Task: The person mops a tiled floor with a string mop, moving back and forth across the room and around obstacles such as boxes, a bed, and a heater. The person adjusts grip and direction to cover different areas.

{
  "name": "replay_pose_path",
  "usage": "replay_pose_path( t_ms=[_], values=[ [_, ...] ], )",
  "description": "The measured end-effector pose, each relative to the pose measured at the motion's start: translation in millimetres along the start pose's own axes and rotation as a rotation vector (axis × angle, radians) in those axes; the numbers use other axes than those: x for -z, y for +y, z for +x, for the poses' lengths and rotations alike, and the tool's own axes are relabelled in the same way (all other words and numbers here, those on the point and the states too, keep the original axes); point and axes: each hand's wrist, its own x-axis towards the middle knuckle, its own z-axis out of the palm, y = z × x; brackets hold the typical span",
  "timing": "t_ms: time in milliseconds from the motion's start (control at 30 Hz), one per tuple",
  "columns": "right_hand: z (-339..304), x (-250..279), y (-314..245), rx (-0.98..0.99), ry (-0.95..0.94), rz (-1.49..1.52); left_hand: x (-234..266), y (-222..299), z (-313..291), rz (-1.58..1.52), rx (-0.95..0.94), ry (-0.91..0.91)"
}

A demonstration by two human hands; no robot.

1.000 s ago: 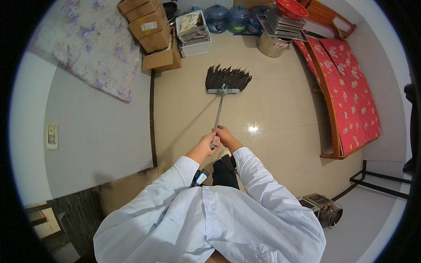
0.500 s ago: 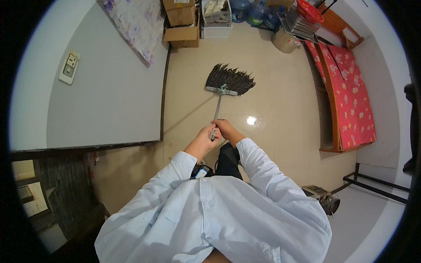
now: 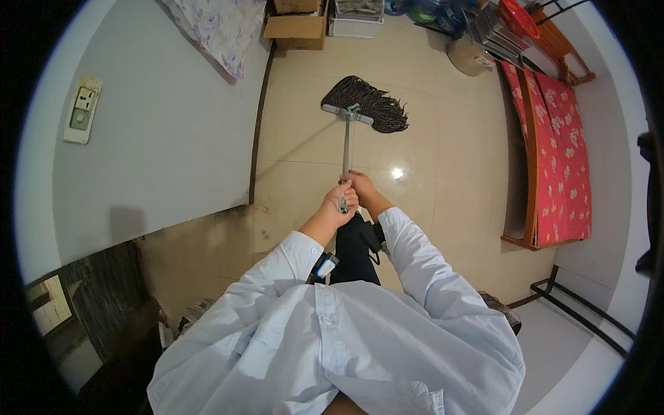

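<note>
A mop [image 3: 366,104] with a dark stringy head lies against the beige tiled floor ahead of me, its strands trailing to the right. Its grey clamp bar joins a thin metal handle that runs back toward my body. My left hand [image 3: 340,202] is wrapped round the top end of the handle, where a greenish tip pokes out. Just beyond it, my right hand [image 3: 361,185] grips the same handle a little lower down; part of its fingers is hidden behind the left hand.
A grey wall [image 3: 166,131] with a socket stands at left. Cardboard boxes [image 3: 296,31], a white bin [image 3: 356,26], water bottles [image 3: 436,15] and a round container [image 3: 470,55] line the far side. At right is a wooden piece [image 3: 532,159] covered with red floral cloth [image 3: 564,166].
The mop head has moved farther from me, and its strands now sweep to the right. Both hands have shifted forward slightly with the handle. My view has turned a little.
</note>
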Motion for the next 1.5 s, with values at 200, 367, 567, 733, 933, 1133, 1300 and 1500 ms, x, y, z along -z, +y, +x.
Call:
replay_pose_path(
  t_ms=[200, 367, 567, 733, 933, 1133, 1300, 1500],
  values=[
    [82.8, 25.5, -102.4, 0.004, -0.045, 0.057, -90.7, 48.0, 81.2, -0.033, -0.027, -0.106],
    [144.1, 59.6, -158.4, 0.057, -0.036, 0.025, -146.8, 70.9, 148.8, -0.031, -0.091, -0.114],
    [223.9, 77.7, -223.7, 0.076, -0.075, 0.123, -213.7, 116.1, 211.8, 0.003, -0.149, -0.192],
    [230.2, 71.4, -243.1, 0.029, -0.014, 0.148, -226.9, 125.2, 216.9, -0.135, -0.072, -0.267],
    [166.4, 55.6, -173.9, 0.188, 0.049, -0.164, -154.5, 75.2, 156.1, -0.186, -0.099, -0.273],
    [99.8, 23.6, -107.9, 0.088, -0.001, -0.171, -98.5, 40.1, 74.9, -0.328, -0.119, -0.215],
    [27.7, -24.3, -28.2, -0.023, -0.1, -0.108, -23.9, 13.7, -12.8, -0.417, -0.139, -0.167],
    [-44.2, -87.8, 48.4, -0.128, -0.195, -0.015, 48.1, -5.4, -106.3, -0.496, -0.222, -0.203]
  ],
)
